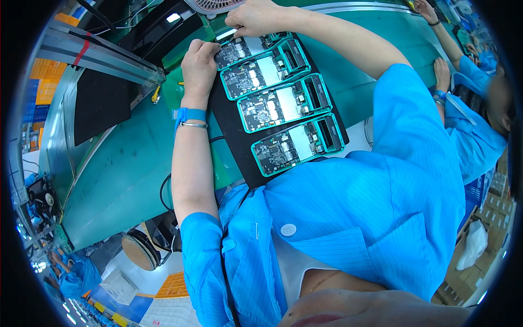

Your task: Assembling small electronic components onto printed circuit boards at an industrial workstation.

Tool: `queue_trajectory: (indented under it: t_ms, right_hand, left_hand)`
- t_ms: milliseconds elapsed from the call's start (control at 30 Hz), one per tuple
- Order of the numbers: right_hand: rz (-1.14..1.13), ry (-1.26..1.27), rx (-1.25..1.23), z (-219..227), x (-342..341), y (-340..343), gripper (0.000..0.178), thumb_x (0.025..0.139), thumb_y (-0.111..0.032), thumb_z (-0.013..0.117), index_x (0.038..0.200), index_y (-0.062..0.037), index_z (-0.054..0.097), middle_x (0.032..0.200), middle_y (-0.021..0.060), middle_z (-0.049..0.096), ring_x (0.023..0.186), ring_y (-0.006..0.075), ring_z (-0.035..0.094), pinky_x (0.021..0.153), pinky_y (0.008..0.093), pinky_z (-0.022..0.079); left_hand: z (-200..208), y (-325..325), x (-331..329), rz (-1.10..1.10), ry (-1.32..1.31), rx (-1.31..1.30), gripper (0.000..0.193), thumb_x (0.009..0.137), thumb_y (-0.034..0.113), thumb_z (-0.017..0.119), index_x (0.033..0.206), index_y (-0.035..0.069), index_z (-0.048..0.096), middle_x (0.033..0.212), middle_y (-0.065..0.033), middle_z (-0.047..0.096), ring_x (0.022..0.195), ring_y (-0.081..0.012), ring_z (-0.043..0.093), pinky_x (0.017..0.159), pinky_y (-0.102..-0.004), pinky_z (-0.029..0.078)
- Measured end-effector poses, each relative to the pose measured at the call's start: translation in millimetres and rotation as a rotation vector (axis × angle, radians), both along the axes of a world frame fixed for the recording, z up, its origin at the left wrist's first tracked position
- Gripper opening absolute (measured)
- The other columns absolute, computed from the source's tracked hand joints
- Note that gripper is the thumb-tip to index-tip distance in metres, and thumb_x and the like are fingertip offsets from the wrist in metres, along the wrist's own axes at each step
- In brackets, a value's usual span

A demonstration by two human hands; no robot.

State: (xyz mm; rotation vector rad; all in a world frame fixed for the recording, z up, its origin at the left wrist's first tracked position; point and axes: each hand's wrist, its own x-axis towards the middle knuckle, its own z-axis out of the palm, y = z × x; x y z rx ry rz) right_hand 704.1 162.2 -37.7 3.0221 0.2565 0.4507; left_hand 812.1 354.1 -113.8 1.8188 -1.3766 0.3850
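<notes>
Several handheld electronic devices with teal frames and bare circuit boards lie side by side on a black mat (231,128). The farthest device (234,53) is between my hands. My left hand (199,68) has its fingers bent together against that device's left end. Over its far edge, my right hand (256,19) is closed in a pinch; whatever its fingertips hold is too small to make out. Nearer to me are a second device (248,77), a third device (267,113) and the nearest device (283,150). Each has a black open section at its right end.
Beneath the mat runs a green work surface (136,180). A metal frame post (109,54) and a black panel (103,103) stand at the left. A grey grille (215,4) sits at the far edge. Co-workers in blue (474,131) are at the right. A round stool (140,250) stands lower left.
</notes>
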Motion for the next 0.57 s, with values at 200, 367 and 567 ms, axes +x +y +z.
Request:
queue_trajectory:
  t_ms: [200, 367, 567]
  right_hand:
    - [0.003, 0.011, -0.004, -2, 1, -2, 0.021, 0.072, -0.028, 0.071, 0.078, -0.0085, 0.067, 0.077, 0.0088, 0.068, 0.073, 0.032, 0.068, 0.063, 0.0461, 0.052]
    - [0.044, -0.011, 0.014, -1, -1, -3, 0.021, 0.072, -0.028, 0.072, 0.078, -0.0087, 0.067, 0.078, 0.0087, 0.067, 0.074, 0.0319, 0.067, 0.063, 0.046, 0.052]
    - [0.023, 0.011, 0.0, 1, 0, 0, 0.024, 0.07, -0.03, 0.074, 0.08, -0.0089, 0.067, 0.079, 0.0094, 0.068, 0.076, 0.0321, 0.068, 0.065, 0.0454, 0.053]
  left_hand:
    - [1, -1, 2, -0.017, -0.003, 0.007, 0.004, 0.081, 0.006, 0.069, 0.085, 0.009, 0.07, 0.083, -0.0077, 0.058, 0.076, -0.0284, 0.063, 0.066, -0.038, 0.052]
    - [2, -1, 5, -0.036, -0.012, 0.044, 0.004, 0.081, 0.006, 0.069, 0.084, 0.009, 0.07, 0.082, -0.0082, 0.057, 0.076, -0.0292, 0.062, 0.065, -0.0389, 0.051]
    - [7, -3, 14, -0.1, -0.046, 0.131, 0.004, 0.08, 0.005, 0.068, 0.083, 0.009, 0.069, 0.082, -0.0085, 0.057, 0.076, -0.0298, 0.062, 0.066, -0.0401, 0.05]
